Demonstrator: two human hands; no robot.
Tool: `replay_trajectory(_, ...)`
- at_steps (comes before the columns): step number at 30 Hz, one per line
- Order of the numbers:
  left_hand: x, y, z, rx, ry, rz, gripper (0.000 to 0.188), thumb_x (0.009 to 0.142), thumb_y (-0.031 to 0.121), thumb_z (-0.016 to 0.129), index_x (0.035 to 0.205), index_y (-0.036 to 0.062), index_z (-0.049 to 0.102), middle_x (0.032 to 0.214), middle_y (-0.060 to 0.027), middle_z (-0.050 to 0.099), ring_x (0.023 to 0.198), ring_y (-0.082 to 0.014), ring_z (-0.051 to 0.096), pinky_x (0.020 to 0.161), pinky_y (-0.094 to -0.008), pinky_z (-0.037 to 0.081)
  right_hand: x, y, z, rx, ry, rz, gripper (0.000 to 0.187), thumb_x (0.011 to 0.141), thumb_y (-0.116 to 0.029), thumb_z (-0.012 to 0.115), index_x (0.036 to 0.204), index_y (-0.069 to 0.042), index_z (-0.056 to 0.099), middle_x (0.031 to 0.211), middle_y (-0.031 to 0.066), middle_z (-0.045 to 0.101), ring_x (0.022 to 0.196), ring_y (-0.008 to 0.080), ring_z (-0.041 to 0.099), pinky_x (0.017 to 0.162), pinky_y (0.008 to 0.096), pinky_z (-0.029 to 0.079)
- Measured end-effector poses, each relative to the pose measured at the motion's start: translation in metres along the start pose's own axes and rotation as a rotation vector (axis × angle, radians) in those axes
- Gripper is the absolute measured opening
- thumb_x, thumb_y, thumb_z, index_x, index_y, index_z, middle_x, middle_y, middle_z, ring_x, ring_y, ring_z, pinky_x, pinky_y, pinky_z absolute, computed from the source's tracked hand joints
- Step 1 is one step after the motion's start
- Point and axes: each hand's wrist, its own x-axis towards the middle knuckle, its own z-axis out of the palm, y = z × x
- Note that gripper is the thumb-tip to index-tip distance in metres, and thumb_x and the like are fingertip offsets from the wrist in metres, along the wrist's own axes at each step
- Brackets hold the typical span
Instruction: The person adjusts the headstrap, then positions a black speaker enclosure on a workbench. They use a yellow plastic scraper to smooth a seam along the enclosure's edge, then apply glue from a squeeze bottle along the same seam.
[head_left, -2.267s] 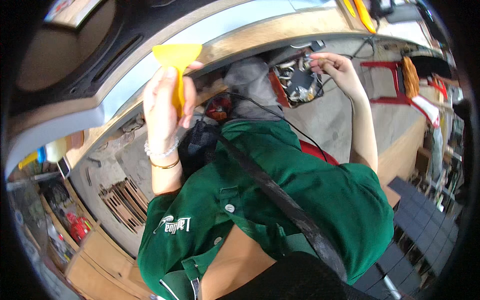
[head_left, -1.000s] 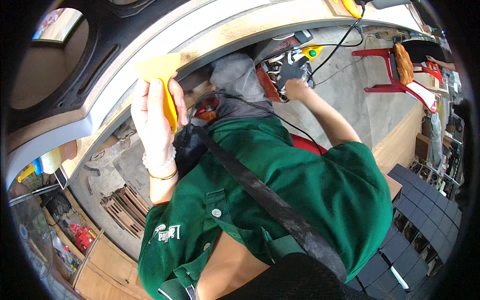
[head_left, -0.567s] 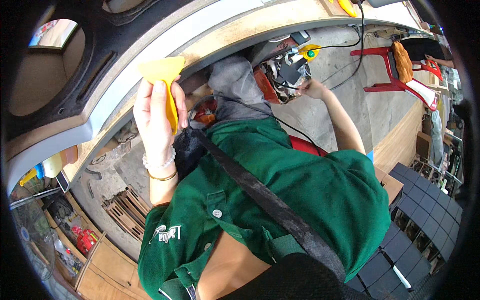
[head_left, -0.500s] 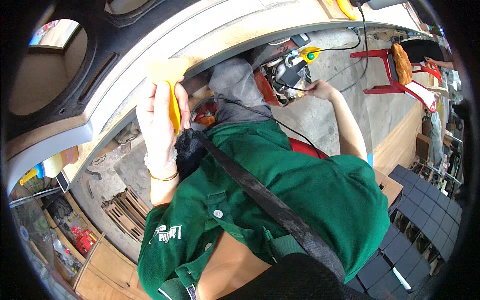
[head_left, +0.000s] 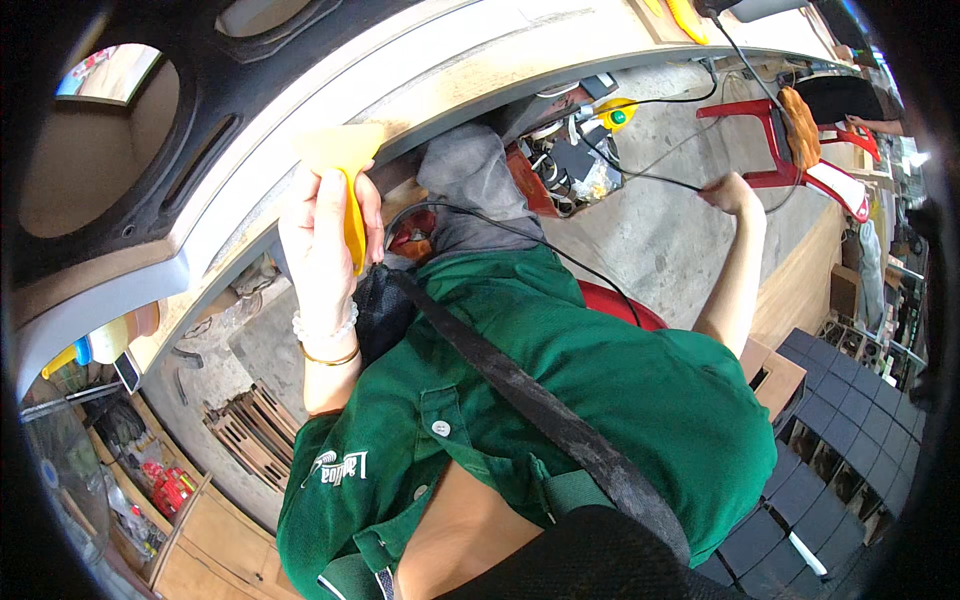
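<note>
My left hand (head_left: 318, 235) is closed around the handle of a yellow scraper (head_left: 343, 150). Its broad flat blade points away from me, over the edge of the pale workbench (head_left: 420, 90). Out to the right, my right hand (head_left: 735, 194) grips a black cable (head_left: 655, 179). That cable runs left from my fingers toward a red crate (head_left: 530, 178) holding cords, dark boxes and clear plastic. A yellow object with a green knob (head_left: 618, 115) sits at the crate's far side.
A large black panel with round cutouts (head_left: 150, 215) lies on the bench at the left. Red chairs (head_left: 745, 110) stand at far right, one bearing a brown cushion (head_left: 798, 128). Dark blocks (head_left: 850, 400) are stacked at lower right, and wooden slats (head_left: 255, 430) rest on the floor at left.
My right hand has moved to the right, away from the crate, drawing the black cable out with it. My left hand and the scraper have hardly moved.
</note>
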Motion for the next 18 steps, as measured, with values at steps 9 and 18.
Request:
replay_trajectory(9,0.0,-0.002,0.002,-0.028,-0.031,-0.048,0.025,0.096,0.02,0.039,0.102,-0.0018,0.049,0.06,-0.006,0.05,0.039,-0.0088,0.041,0.036,-0.0188,0.035,0.048,0.024,0.069,-0.671,-0.007,0.247,0.031,0.085,-0.019,0.047,0.112,-0.014,0.061,0.117,0.0096,0.059,0.112,0.026,0.055,0.099,0.0507,0.031)
replay_trajectory(18,-0.001,-0.003,0.003,-0.042,0.027,-0.073,0.027,0.095,0.018,0.04,0.107,-0.0035,0.05,0.064,-0.0075,0.051,0.044,-0.0134,0.048,0.04,-0.0227,0.04,-0.032,-0.192,0.029,0.559,-0.281,-0.993,0.02,0.087,-0.017,0.057,0.097,-0.002,0.064,0.083,0.0092,0.067,0.08,0.0138,0.063,0.074,0.0277,0.049)
